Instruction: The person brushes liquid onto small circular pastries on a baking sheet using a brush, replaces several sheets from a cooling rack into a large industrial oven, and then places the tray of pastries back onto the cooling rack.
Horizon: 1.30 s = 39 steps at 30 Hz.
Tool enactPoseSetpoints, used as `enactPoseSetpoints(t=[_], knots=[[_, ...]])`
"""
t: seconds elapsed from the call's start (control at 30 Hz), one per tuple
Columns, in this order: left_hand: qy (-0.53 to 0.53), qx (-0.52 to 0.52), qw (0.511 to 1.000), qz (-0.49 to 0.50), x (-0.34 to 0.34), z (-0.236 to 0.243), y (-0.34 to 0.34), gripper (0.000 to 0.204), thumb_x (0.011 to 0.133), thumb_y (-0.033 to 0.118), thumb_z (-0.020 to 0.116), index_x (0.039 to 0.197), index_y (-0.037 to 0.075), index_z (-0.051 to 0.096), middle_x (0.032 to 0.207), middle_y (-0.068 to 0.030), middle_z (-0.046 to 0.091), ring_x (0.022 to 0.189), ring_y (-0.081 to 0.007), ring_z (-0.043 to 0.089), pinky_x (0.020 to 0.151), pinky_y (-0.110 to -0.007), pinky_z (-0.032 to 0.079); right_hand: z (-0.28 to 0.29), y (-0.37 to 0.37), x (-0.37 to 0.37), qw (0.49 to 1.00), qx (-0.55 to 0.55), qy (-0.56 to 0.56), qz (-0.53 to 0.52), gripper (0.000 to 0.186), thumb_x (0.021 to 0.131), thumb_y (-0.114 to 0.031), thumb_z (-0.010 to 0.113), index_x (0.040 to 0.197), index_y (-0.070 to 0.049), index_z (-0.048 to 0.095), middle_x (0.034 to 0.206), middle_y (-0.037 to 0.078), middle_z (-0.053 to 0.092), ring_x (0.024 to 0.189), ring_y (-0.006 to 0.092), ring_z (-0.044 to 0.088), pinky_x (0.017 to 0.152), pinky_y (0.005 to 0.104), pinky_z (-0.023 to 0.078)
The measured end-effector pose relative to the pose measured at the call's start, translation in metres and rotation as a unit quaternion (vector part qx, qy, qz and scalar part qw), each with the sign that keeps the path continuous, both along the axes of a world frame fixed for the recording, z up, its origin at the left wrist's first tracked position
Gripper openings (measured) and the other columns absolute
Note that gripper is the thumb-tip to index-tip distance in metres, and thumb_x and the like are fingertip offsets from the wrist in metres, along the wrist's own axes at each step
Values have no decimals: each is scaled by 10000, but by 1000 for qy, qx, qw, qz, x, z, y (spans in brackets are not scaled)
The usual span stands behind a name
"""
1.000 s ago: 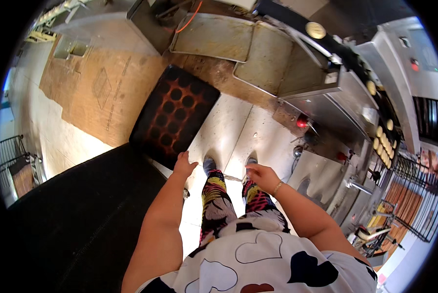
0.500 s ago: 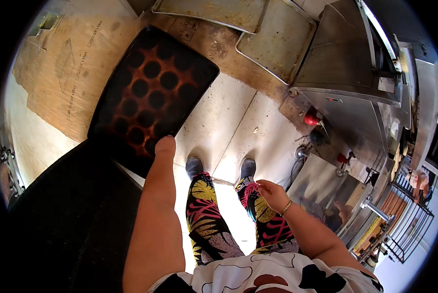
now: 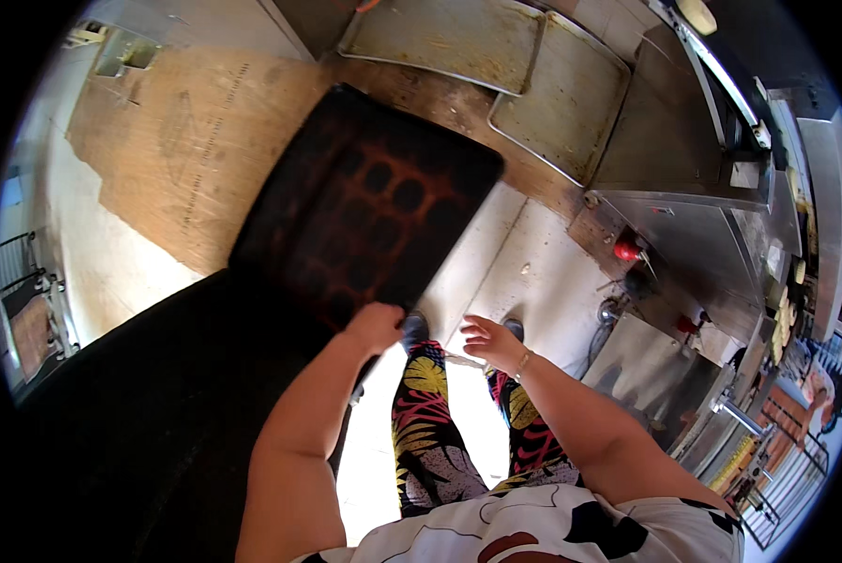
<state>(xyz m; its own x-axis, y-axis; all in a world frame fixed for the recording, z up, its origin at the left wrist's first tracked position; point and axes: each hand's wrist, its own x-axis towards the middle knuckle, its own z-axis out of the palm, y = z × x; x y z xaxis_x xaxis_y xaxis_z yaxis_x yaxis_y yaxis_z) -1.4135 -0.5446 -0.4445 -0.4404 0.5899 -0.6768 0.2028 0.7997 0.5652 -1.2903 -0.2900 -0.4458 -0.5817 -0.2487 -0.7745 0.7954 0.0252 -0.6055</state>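
Observation:
My left hand grips the near right edge of a dark baking tray with rows of round, rust-rimmed spots; the tray is motion-blurred and sits at the corner of a black surface at lower left. My right hand hangs in front of my legs, right of the tray, fingers apart and loosely bent, holding nothing I can see. Both my feet show on the pale tiled floor beneath.
Two stained metal sheet pans lie on a wooden board beyond the dark tray. A cardboard sheet lies at upper left. Right, steel equipment has red-hubbed casters and pale discs on top. Wire racks stand far left.
The dark tray has shifted right and turned, with my left hand closed on its edge. My right hand has risen slightly and its fingers have spread.

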Motion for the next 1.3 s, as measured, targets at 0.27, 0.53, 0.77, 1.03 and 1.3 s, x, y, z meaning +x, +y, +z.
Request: enactPoseSetpoints(t=[0.27,0.53,0.77,1.03,1.3], knots=[[-16,-23,984,174,1,157,-41,222,775,243,596,898,63,637,821,-174,624,805,-347,600,700,-407,472,102,-107,-92,953,-191,-163,-169,434,757,-103,692,1120,-76,455,973,98,592,872,275,606,712,491,507],[217,-194,848,443,-13,355,-50,432,826,504,519,842,94,653,796,-131,632,796,-318,602,678,-405,458,153,-72,-63,947,-51,-95,-302,558,657,47,466,1197,-69,385,943,170,521,703,350,597,539,539,530],[331,-186,815,438,8,474,-67,503,785,580,528,773,98,671,754,-110,645,745,-301,615,644,-405,459,334,11,17,887,-176,-32,-425,471,690,-17,479,1154,-47,411,1019,150,525,852,363,575,619,550,534],[354,-122,848,376,-4,530,-49,513,792,589,508,800,107,684,737,-142,641,745,-326,618,655,-419,466,464,76,107,764,-79,127,-628,483,659,9,456,1127,-107,423,970,99,535,814,295,603,594,449,567],[413,-80,884,203,-18,515,41,508,795,563,514,711,79,644,711,-164,624,702,-365,602,618,-466,458,580,180,161,515,67,373,-769,326,667,6,476,984,-55,518,808,22,544,650,144,562,519,263,498]])
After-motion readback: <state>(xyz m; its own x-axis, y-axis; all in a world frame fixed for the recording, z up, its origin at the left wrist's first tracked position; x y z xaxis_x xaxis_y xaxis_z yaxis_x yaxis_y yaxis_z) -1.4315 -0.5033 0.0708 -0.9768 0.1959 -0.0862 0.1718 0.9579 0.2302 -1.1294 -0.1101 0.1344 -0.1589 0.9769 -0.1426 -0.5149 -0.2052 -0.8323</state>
